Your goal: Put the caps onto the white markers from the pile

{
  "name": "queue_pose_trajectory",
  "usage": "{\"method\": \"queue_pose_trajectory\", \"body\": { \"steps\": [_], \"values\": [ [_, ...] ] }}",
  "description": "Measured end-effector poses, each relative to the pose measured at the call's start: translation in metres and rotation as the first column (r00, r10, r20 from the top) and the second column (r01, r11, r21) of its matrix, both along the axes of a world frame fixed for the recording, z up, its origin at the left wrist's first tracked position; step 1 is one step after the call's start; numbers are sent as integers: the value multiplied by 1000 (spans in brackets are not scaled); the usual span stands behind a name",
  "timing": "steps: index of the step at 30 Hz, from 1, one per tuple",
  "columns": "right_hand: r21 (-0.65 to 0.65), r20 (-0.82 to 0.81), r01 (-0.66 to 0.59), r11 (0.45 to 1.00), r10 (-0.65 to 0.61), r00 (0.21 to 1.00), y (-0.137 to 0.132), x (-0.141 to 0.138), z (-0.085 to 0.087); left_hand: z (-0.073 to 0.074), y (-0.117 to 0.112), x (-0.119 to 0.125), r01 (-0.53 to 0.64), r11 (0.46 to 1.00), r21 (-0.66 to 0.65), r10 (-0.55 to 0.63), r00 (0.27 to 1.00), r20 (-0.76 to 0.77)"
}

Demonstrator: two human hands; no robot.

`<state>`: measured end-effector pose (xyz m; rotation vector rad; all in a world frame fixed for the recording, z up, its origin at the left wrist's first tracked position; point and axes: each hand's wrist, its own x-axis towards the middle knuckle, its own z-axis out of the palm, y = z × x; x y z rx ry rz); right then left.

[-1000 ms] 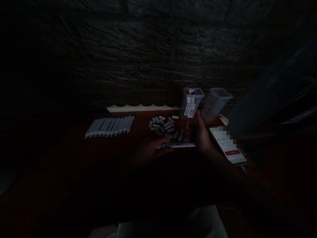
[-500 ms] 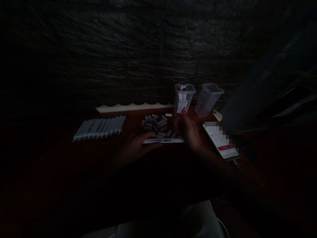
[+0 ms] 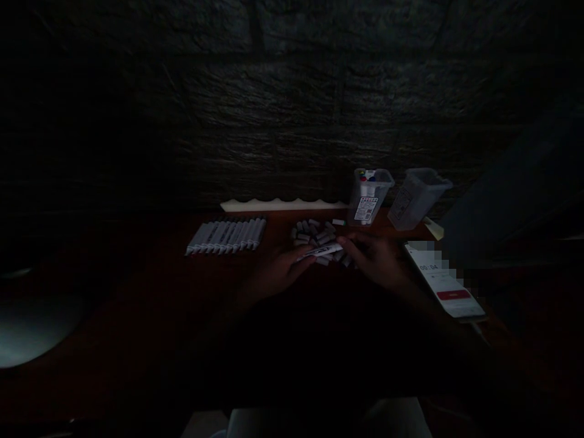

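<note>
A white marker [image 3: 325, 250] is held slightly tilted above a pile of short whitish marker caps [image 3: 314, 226]. My left hand [image 3: 283, 269] grips its left end between thumb and fingers. At its right end, the thumb of my right hand [image 3: 375, 258] presses on the barrel with the fingers curled behind; whether a cap is between them is too dark to tell. To the left lies a neat row of white markers [image 3: 228, 236], side by side. One cap with a green end [image 3: 339, 222] rests apart at the back of the pile.
Behind the caps stands a clear plastic container [image 3: 381, 188] with several markers inside; a second clear container [image 3: 416, 201] is beside it. A phone [image 3: 440, 280] showing a timer lies on the right. A pale wavy-edged strip [image 3: 283, 205] runs along the stone wall [image 3: 296, 103].
The view has turned, so the table's things appear farther right. My right hand has lowered onto the marker's right end, and the marker has gone from level to tilted.
</note>
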<state>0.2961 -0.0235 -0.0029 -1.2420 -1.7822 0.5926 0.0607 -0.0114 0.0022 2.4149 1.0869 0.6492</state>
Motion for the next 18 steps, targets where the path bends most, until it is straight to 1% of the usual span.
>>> {"method": "queue_pose_trajectory", "body": {
  "steps": [4,7,10,14,16,18],
  "values": [
    [120,99,18,993,-30,995,-2,-1,5,-1,-3,2,18,998,54,-15,998,-54],
    [138,127,46,989,-64,990,-3,-3,6,-4,-4,3,54,991,119,-48,997,-52],
    [56,120,44,997,-50,992,-4,-4,3,-5,-5,5,51,991,124,-48,998,-30],
    [-76,82,-2,997,8,997,-6,-4,5,-2,-5,6,58,998,39,-58,998,7],
    [-160,-1,-17,987,17,1000,-6,-2,9,1,-6,6,69,998,-13,-69,997,27],
    [-256,-152,-41,966,1,988,-4,0,13,3,-8,7,65,997,-42,-64,997,46]
  ]
}}
